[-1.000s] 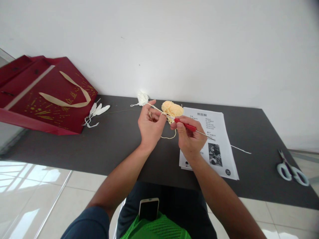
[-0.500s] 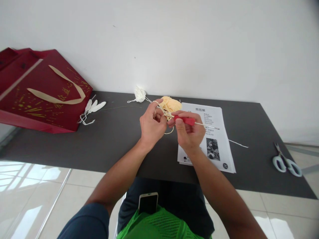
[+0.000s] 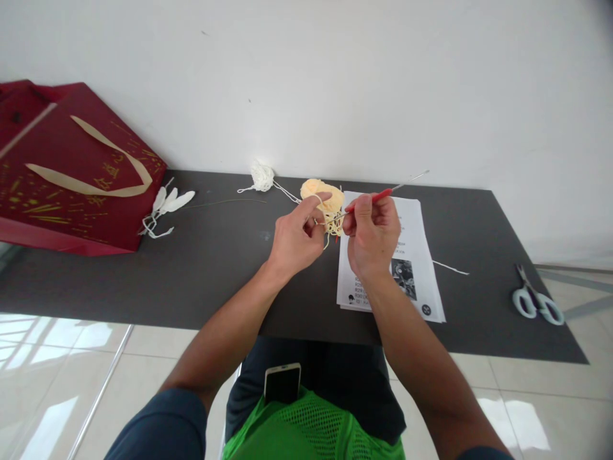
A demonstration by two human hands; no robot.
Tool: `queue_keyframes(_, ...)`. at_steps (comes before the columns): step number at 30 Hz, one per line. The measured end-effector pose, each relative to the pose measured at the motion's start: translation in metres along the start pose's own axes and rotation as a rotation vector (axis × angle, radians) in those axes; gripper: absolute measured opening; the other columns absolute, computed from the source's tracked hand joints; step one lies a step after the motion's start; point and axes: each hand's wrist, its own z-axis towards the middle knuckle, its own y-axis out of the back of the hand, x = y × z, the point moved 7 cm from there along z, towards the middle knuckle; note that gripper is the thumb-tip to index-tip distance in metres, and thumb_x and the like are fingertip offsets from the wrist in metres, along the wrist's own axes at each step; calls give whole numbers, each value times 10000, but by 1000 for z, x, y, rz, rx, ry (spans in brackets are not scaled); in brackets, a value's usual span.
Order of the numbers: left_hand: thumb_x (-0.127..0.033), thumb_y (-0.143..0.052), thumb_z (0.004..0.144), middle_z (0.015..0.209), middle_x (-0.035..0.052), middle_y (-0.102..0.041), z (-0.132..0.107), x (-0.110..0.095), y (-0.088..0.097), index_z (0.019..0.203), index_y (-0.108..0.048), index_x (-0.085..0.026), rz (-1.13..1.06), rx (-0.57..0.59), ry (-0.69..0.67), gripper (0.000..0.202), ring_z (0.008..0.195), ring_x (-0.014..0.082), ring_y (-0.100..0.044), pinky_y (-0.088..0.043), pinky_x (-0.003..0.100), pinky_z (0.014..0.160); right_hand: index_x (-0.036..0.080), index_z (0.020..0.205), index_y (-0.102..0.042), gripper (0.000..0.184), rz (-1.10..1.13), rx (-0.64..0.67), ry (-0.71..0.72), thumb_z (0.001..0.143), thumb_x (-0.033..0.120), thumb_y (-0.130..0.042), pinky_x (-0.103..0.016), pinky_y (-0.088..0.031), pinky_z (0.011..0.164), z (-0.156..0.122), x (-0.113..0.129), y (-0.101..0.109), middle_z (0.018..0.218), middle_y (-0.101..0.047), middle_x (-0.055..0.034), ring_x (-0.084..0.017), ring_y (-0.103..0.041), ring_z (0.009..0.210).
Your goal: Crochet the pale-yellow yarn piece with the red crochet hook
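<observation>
My left hand (image 3: 295,240) is closed in a pinch on pale yellow yarn (image 3: 330,222), with a strand looped over its index finger. My right hand (image 3: 371,237) grips a crochet hook (image 3: 383,194) with a red handle; its metal shaft points up and to the right. The two hands are close together above the dark table (image 3: 230,268). Just behind them lies a pale yellow ball of yarn (image 3: 318,190). A small bundle of white yarn (image 3: 262,175) sits further back left, its strand running toward my left hand.
A printed instruction sheet (image 3: 412,255) lies under my right hand. Scissors (image 3: 534,299) with pale handles rest at the table's right end. A red gift bag (image 3: 71,169) lies at the left, white feather-like pieces (image 3: 167,204) beside it. A phone (image 3: 282,382) sits in my lap.
My right hand has turned the hook from pointing right and down to pointing up and right. Both hands rose slightly and drew closer to the yellow ball.
</observation>
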Motion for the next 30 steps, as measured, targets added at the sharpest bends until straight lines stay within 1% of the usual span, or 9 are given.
queue_keyframes(4, -52, -646, 715, 710, -63, -628, 3, 5, -2, 1232, -649, -226, -236, -1, 108, 545, 524, 65, -476, -367, 210, 516, 217, 812, -608, 280, 176, 42, -202, 875, 462, -728, -147, -437, 451, 5, -12, 0, 708, -661, 62, -28, -564, 509)
queue_keyframes(7, -88, -701, 699, 685, -58, -626, 6, 9, -3, 1174, -651, -199, -435, 0, 223, 491, 529, 68, -501, -377, 206, 513, 199, 802, -640, 230, 290, 111, -343, 874, 389, -746, -130, -498, 496, 3, -19, -4, 765, -714, 36, -32, -622, 569)
queue_keyframes(11, -112, -746, 680, 717, -56, -624, 8, 14, 3, 1120, -655, -191, -623, -106, 320, 456, 541, 56, -511, -417, 196, 527, 211, 802, -638, 189, 384, 190, -384, 854, 331, -774, -147, -599, 639, -8, -19, -13, 890, -772, 15, -59, -709, 701)
queue_keyframes(13, -109, -751, 681, 731, -56, -613, 7, 15, 7, 1105, -657, -190, -659, -175, 325, 442, 547, 50, -502, -428, 195, 533, 241, 869, -640, 170, 381, 237, -334, 837, 303, -795, -184, -626, 705, -16, -17, -20, 937, -785, 19, -82, -737, 771)
queue_keyframes(15, -108, -742, 697, 727, -58, -599, 5, 14, 9, 1104, -647, -191, -654, -222, 301, 426, 556, 56, -510, -449, 201, 544, 276, 920, -652, 170, 340, 256, -226, 832, 258, -796, -244, -639, 745, -23, -14, -24, 974, -777, 35, -104, -742, 804)
queue_keyframes(18, -107, -724, 718, 698, -66, -588, 3, 10, 10, 1091, -631, -191, -587, -238, 263, 394, 553, 66, -523, -463, 210, 548, 292, 960, -724, 144, 162, 180, -7, 840, 235, -780, -314, -638, 788, -29, -7, -19, 1013, -762, 23, -127, -731, 803)
queue_keyframes(21, -99, -707, 731, 671, -72, -598, 2, 6, 9, 1066, -623, -187, -522, -227, 240, 357, 537, 61, -520, -447, 204, 547, 307, 952, -774, 156, -14, 148, 134, 821, 226, -796, -369, -602, 950, -30, -3, -15, 1001, -762, 14, -165, -724, 951)
queue_keyframes(24, -111, -738, 728, 671, -67, -631, 3, 4, 7, 1064, -618, -185, -515, -204, 239, 364, 543, 64, -542, -444, 202, 551, 311, 929, -776, 169, -63, 156, 126, 788, 232, -823, -392, -574, 1017, -26, -7, -13, 974, -763, 21, -178, -714, 992)
queue_keyframes(30, -147, -847, 658, 693, -44, -700, 5, 8, 1, 1097, -644, -185, -690, -127, 303, 485, 565, 91, -611, -494, 218, 568, 287, 914, -732, 186, 61, 176, -29, 770, 241, -841, -345, -599, 939, -21, -15, -16, 920, -765, 36, -142, -726, 898)
